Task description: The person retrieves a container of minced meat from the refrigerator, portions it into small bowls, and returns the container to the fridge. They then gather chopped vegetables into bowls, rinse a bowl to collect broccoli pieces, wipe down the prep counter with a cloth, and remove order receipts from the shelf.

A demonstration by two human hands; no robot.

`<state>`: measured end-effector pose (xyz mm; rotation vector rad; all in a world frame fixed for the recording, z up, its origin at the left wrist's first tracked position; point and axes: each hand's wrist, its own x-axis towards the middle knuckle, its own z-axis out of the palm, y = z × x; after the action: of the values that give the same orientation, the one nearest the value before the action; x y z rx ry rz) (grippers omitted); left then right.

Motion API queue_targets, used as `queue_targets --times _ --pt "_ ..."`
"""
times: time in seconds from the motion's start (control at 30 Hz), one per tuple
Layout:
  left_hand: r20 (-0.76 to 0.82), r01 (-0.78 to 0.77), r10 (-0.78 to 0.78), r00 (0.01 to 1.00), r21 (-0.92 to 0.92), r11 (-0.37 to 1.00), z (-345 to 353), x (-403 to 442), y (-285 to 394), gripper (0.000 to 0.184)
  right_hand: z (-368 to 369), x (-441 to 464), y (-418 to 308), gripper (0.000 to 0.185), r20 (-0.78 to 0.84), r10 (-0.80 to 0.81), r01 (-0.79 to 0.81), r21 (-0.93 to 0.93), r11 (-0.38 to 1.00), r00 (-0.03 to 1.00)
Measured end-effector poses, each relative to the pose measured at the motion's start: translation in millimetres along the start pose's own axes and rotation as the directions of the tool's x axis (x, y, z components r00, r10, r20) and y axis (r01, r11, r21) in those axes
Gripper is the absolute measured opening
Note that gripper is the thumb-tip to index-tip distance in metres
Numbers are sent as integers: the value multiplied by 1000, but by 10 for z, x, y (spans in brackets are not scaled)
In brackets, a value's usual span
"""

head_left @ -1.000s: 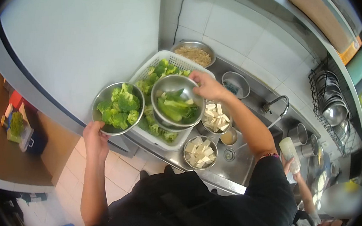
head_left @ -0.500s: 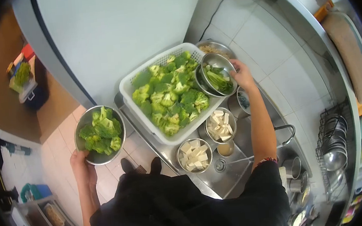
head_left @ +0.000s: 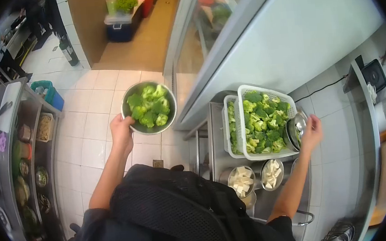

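Green broccoli [head_left: 149, 107] lies in the bowl [head_left: 151, 131] pinched by the left grip [head_left: 121, 132].

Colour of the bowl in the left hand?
The bowl is silvery grey, clearest in the head view.

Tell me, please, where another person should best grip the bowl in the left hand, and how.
Probably by the upper-right rim of the bowl, coming from the far side, thumb inside and fingers underneath. It is round with no handle showing, the left hand holds its lower-left edge, and the broccoli leaves that rim uncovered.
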<state>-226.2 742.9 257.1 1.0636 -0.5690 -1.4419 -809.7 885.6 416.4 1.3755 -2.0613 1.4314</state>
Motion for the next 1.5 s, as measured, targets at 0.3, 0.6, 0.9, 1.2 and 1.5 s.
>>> queue_targets --times 0.3,0.6,0.9,1.2,1.5 --pt "-72 -27 25 997 -20 999 -1837 -266 122 32 2292 -1774 -2485 28 699 -229 -48 353 935 677" --pt "-343 55 -15 939 108 993 -4251 -619 310 46 1030 -1043 -1565 74 -183 9 -111 -553 826 983" --pt "-270 -21 164 949 464 885 -5305 -334 428 30 459 -1418 -864 82 35 618 -318 -834 452 785" --pt "-232 -16 12 973 -18 1000 -4185 -447 656 18 1210 -1432 -921 44 -266 -87 -71 -534 842 960" --pt "-478 -166 228 848 168 972 -3488 -520 1324 7 4540 -2793 -3591 14 345 -292 40 583 811 892"
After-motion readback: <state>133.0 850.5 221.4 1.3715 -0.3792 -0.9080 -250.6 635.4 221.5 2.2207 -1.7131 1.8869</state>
